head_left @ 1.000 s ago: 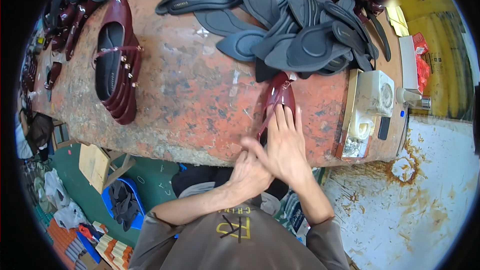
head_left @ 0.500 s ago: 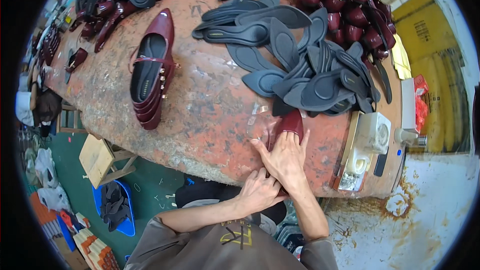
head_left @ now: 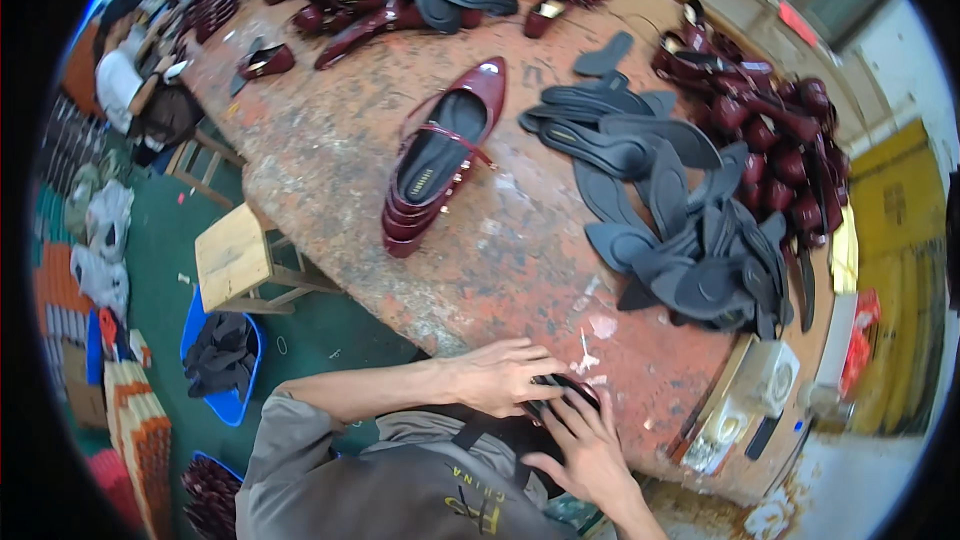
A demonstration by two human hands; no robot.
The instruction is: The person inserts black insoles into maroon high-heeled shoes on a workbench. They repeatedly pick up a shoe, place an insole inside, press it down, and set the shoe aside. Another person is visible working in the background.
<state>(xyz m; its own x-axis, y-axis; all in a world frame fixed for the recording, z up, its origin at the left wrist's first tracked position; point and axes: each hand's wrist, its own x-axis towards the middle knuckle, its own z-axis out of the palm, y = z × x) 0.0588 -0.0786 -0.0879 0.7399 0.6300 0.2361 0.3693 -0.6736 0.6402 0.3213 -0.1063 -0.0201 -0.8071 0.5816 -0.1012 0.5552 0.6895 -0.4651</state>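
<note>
At the table's near edge, a burgundy shoe (head_left: 558,386) is mostly covered by my hands; only its dark opening and a little of its glossy side show. My left hand (head_left: 496,376) is closed round its left side. From the right, my right hand (head_left: 585,440) grips it with bent fingers over the top and the thumb apart. Farther off on the table lies another burgundy pointed shoe (head_left: 484,92), with a buckled strap, studs and a dark insole. A heap of grey-black insoles (head_left: 655,155) spreads to the right of that shoe.
Piles of burgundy shoes (head_left: 755,115) lie at the back right and far left. A white tape dispenser (head_left: 770,380) stands by the right edge. Left of the table are a wooden stool (head_left: 232,258) and a blue bin (head_left: 225,400) of dark pieces. A person (head_left: 125,75) sits far left.
The shoe in my hands has come nearer to me, to the table's edge. My right hand has drawn back from its toe, and my left hand has moved round its side. The view has shifted leftward.
</note>
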